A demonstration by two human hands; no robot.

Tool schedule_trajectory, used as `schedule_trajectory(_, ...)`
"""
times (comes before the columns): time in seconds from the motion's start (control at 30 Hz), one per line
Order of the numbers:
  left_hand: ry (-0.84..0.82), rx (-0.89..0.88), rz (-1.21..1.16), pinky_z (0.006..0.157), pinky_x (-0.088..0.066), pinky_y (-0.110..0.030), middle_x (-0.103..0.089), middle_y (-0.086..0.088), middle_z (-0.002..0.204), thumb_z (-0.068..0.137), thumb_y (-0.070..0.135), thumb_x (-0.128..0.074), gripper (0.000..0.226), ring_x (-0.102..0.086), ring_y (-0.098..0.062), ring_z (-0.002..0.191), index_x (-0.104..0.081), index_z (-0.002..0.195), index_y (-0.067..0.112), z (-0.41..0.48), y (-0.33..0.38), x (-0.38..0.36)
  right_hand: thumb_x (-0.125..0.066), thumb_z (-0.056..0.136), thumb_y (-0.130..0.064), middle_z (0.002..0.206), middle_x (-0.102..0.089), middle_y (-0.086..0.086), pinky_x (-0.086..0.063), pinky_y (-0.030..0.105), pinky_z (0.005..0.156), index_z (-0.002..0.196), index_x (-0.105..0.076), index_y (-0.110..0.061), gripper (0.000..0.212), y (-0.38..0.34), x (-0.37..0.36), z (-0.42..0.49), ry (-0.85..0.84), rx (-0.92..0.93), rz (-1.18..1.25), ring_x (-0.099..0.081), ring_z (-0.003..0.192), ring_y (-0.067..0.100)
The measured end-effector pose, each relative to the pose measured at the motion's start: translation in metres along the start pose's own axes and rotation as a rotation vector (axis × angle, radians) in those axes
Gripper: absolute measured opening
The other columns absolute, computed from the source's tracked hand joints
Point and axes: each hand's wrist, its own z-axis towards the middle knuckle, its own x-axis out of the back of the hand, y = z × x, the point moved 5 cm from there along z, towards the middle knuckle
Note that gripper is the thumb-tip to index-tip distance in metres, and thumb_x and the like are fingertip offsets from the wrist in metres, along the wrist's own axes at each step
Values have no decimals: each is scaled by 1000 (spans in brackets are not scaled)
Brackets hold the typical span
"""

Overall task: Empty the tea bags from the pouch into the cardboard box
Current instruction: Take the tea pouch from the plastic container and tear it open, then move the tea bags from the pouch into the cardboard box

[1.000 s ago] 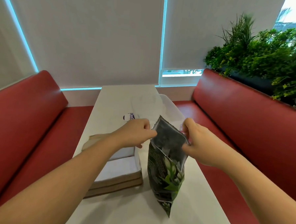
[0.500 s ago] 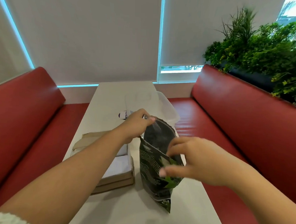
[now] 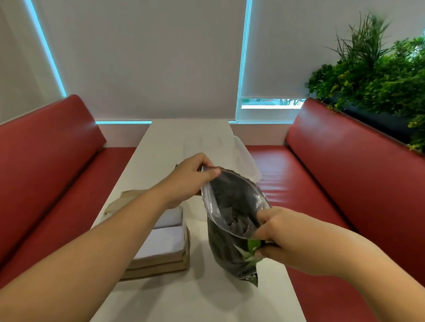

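My left hand (image 3: 189,178) pinches the far edge of the dark pouch (image 3: 232,226) in a tight grip. My right hand (image 3: 285,234) pinches the near edge, so the mouth gapes wide. The pouch stands on the white counter (image 3: 199,303), a bit tilted. The cardboard box (image 3: 164,247) sits open just beside it, under my left arm.

The pouch (image 3: 232,226) mouth gapes wide between the left fingers (image 3: 209,172) pinching its far rim and the right fingers (image 3: 260,233) on its near rim, open to reach into. Left of them, the box (image 3: 163,242) lies partly under the left forearm. Beyond the left fingers sits a clear tub (image 3: 243,160). The table (image 3: 199,303) nearer than the right fingers is bare.
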Motion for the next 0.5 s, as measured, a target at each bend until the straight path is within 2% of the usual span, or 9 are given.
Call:
schedule_trajectory(0.07,-105,63,2,68,-52,-25,-57,-3,95,92,23,-56,8,-57,-17,88,-53,87,18,-6,0,0,-54,86,-53,87,-46,-9,-47,29,75,97,-70,-29,31,8,2,0,-26,-42,29,-49,82,9)
schedule_trajectory(0.13,-203,116,18,78,-57,-33,-60,-10,98,90,21,-60,9,-60,-22,92,-53,85,16,-12,-3,0,-38,84,-69,86,-53,-4,-49,33,75,85,-69,-23,55,16,6,2,-16,-95,64,-54,79,11)
schedule_trajectory(0.17,-245,135,12,82,-58,-38,-61,-14,100,88,20,-62,10,-62,-26,95,-54,85,14,-15,-5,1,-30,83,-71,85,-58,1,-50,37,77,81,-67,-17,65,23,8,4,16,-118,89,-57,78,15)
schedule_trajectory(0.2,-289,149,3,84,-57,-41,-61,-15,100,87,18,-63,11,-62,-27,96,-54,84,13,-18,-7,1,-28,86,-69,85,-61,3,-50,39,78,81,-65,-14,66,30,9,6,45,-138,101,-59,79,18)
schedule_trajectory(0.23,-340,163,3,85,-57,-43,-61,-14,96,87,16,-63,11,-61,-26,94,-54,83,12,-20,-8,0,-33,90,-60,86,-63,1,-50,39,81,84,-65,-15,55,36,8,9,68,-133,101,-60,81,19)
schedule_trajectory(0.3,-448,213,61,83,-58,-40,-59,-8,95,87,18,-63,9,-60,-23,93,-54,84,14,-27,-9,-6,-51,92,-37,89,-58,-12,-48,31,83,101,-65,-24,21,40,6,14,80,-122,80,-59,88,15)
schedule_trajectory(0.33,-490,240,132,82,-57,-38,-60,-7,98,87,24,-62,12,-60,-23,95,-55,87,15,-30,-10,-11,-58,89,-29,87,-53,-17,-47,29,82,109,-63,-28,21,41,6,16,81,-114,66,-57,88,13)
schedule_trajectory(0.4,-533,236,342,82,-56,-36,-63,-3,99,85,45,-60,28,-62,-21,96,-57,91,18,-32,-9,-19,-63,83,-13,81,-48,-18,-46,27,78,113,-63,-30,34,42,8,18,115,-83,71,-54,82,11)
schedule_trajectory(0.5,-499,161,548,74,-44,-29,-60,6,85,87,59,-47,33,-56,-12,81,-57,81,28,-31,-3,-28,-51,74,9,83,-54,-16,-48,25,72,102,-67,-28,49,47,13,18,192,-25,116,-56,78,11)
